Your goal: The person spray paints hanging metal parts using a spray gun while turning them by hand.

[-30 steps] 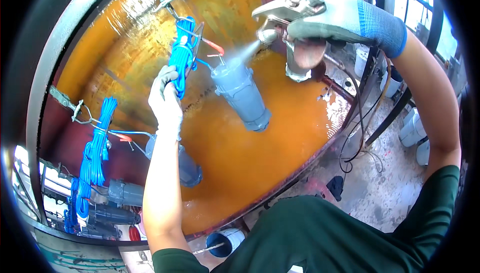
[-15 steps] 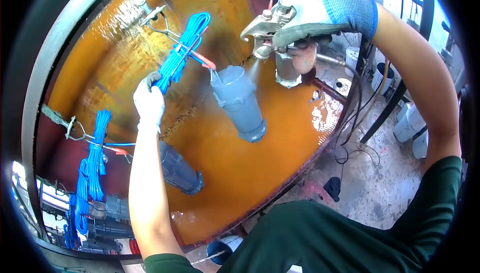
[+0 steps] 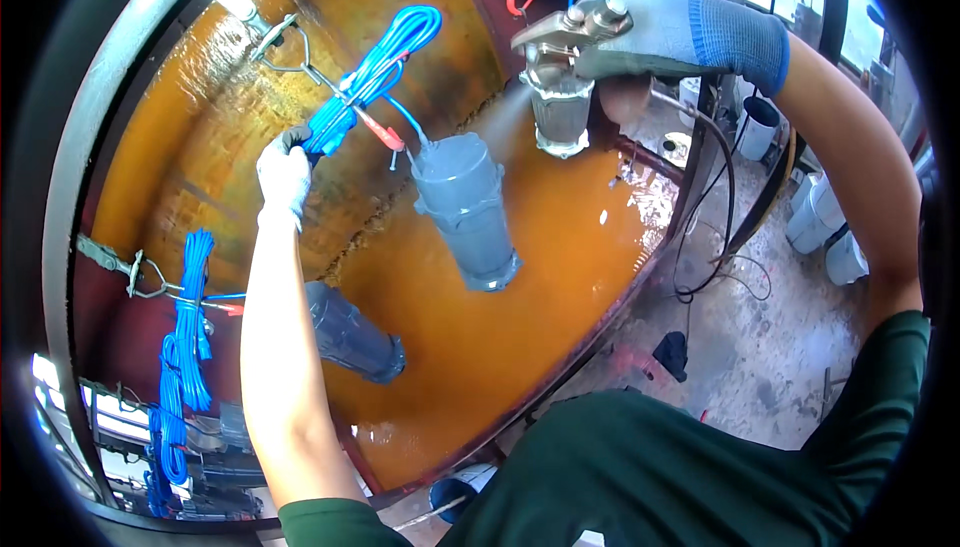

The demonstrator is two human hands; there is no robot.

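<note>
My left hand (image 3: pixel 283 177), in a white glove with dark fingertips, is closed on the lower end of a blue cable bundle (image 3: pixel 375 72). The bundle hangs from a metal hook with a red-sleeved hook (image 3: pixel 380 130) beneath it. Below hangs a tilted grey cylinder (image 3: pixel 465 217), like a submersible pump housing, with the cable running to its top. My right hand (image 3: pixel 655 29), gloved in light grey and blue, grips a metal spray gun (image 3: pixel 572 37) at the upper right. Pale mist (image 3: pixel 515 112) streams from its nozzle onto the cylinder's upper right side.
A darker grey cylinder (image 3: pixel 355 337) hangs behind my left forearm, and a bare-metal cylinder (image 3: pixel 560 115) hangs beneath the gun. An orange-stained basin (image 3: pixel 490 357) lies below. More blue cable bundles (image 3: pixel 190 322) hang at left. A dark hose (image 3: pixel 725 147) trails toward the floor beside white buckets (image 3: pixel 815 212).
The spray gun has shifted up and slightly right, and its mist now reaches wider across the gap. My left hand and the cable bundle have moved slightly; the grey cylinder has turned a little.
</note>
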